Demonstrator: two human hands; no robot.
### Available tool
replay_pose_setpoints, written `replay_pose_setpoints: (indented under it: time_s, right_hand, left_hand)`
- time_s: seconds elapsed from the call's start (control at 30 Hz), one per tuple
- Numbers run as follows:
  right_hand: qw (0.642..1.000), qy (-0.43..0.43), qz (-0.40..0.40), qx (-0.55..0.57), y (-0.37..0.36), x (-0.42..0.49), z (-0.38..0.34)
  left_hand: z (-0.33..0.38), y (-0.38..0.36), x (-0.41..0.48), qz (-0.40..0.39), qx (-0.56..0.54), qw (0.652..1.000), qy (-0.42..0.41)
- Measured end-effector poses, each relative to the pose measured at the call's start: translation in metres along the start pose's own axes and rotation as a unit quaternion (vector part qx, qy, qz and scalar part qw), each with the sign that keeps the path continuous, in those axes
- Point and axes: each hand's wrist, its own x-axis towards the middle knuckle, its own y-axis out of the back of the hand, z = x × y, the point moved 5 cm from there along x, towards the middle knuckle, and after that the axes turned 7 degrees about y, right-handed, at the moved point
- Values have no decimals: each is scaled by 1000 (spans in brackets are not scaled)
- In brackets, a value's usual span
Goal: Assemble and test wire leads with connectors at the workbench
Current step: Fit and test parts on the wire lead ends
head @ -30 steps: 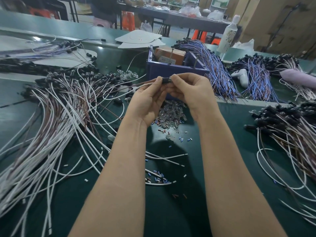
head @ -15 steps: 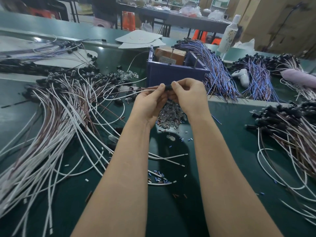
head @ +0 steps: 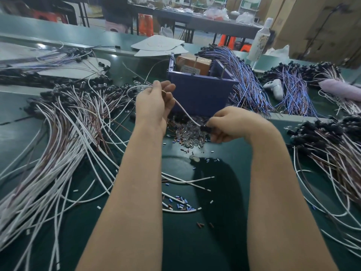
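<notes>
My left hand (head: pixel 154 106) pinches a thin white wire lead (head: pixel 185 112), my right hand (head: pixel 230 124) grips its small black plastic connector (head: pixel 205 128). Connector looks fitted, testing probably pending.

White wire lead (head: pixel 186 112), black connector (head: pixel 205 128), dark-green bench (head: pixel 185 241), bin (head: pixel 201 94) blue, perhaps purplish.

I am reading nothing legible, white paper label (head: pixel 190 70) on brown cardboard box (head: pixel 197 61) too small, white plastic bottle (head: pixel 260 39) print blurring.
</notes>
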Motion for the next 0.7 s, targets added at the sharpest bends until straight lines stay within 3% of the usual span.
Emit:
replay_pose_setpoints:
  time_s: [0.1,0.2,0.3,0.43,0.6,0.7]
  right_hand:
    - [997,48,-59,9,-9,-5,-10]
    - [988,94,28,123,-3,-1,-20]
    - [937,121,149,291,9,2,-23]
    - [822,101,150,541,8,5,-19]
    - [787,53,95,607,3,7,-19]
    - [775,68,131,614,11,6,-15]
  left_hand:
    - [2,-9,-7,-49,100,993,-30]
    - [4,-23,-15,-145,227,963,-22]
    - [2,-35,-26,-230,331,915,-11]
    - [-7,-44,-36,-302,398,866,20]
    - [-23,-52,-49,-370,449,812,49]
    - [-25,-53,-50,-383,478,789,43]
